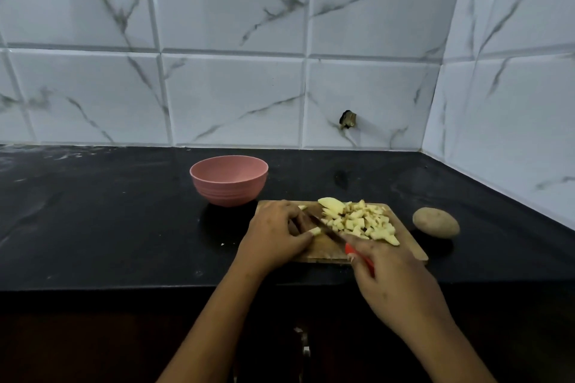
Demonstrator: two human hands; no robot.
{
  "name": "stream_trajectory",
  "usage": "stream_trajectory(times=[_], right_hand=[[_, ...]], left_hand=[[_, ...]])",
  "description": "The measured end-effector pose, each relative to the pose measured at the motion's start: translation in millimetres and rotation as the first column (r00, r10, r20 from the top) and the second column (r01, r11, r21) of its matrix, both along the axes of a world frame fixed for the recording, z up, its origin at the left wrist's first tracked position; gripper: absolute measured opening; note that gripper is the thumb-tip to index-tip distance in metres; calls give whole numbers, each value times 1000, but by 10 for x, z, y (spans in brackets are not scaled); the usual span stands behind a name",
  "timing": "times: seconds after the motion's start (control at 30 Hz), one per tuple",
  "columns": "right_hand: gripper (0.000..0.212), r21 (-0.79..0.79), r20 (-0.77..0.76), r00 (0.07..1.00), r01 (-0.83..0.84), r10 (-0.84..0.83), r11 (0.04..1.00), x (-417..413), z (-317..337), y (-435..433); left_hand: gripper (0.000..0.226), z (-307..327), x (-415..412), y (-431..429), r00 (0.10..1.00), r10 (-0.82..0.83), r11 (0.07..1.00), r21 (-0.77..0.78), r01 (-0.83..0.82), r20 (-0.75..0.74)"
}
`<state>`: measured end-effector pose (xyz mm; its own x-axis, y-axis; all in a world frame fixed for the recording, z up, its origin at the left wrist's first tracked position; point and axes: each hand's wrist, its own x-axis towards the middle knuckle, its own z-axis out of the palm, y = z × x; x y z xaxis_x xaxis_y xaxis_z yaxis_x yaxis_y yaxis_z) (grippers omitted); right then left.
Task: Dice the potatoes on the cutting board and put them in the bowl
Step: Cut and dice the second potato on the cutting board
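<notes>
A wooden cutting board (410, 250) lies on the black counter. A heap of diced potato (362, 222) covers its far right part, with a larger uncut slice (331, 204) at the back. My left hand (277, 235) pinches a small potato strip (315, 231) against the board. My right hand (395, 277) grips the red handle (362, 256) of a knife whose blade (323, 227) lies just right of the strip. A pink bowl (229, 180) stands behind the board's left corner; I cannot see its bottom. A whole unpeeled potato (436, 222) rests right of the board.
The black counter (109, 221) stretches left of the bowl and board. White marble-patterned tiled walls (233, 96) close the back and the right side. A dark hole (348, 119) marks the back wall. The counter's front edge runs under my forearms.
</notes>
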<state>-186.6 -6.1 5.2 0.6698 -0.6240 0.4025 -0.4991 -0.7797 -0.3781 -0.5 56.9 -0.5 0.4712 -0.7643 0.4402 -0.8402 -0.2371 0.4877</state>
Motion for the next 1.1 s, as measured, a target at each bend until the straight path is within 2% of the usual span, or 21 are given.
stream_trajectory(times=[0.13,0.43,0.6,0.73,0.87,1.1], right_hand=[[41,-49,-32,999,27,-28,998,10,11,97],[49,-109,-195,977,70,-90,992,107,23,152],[47,-109,-134,985,98,-112,989,15,45,126],[44,-83,-75,993,86,-92,993,-83,90,231],[47,-15,-201,976,76,-78,997,22,81,269],[54,-96,-285,952,89,-112,991,187,64,187]], left_hand=[[13,0,-1,-5,1000,8,1000,-2,-7,13],[17,2,-1,8,997,-13,1000,-27,12,-70],[23,16,-23,22,999,-7,1000,-23,6,-53],[15,12,-12,16,998,-16,999,-40,13,-61],[9,0,2,13,1000,-11,999,-51,10,-25],[13,10,-2,11,999,37,996,-76,-40,-37]])
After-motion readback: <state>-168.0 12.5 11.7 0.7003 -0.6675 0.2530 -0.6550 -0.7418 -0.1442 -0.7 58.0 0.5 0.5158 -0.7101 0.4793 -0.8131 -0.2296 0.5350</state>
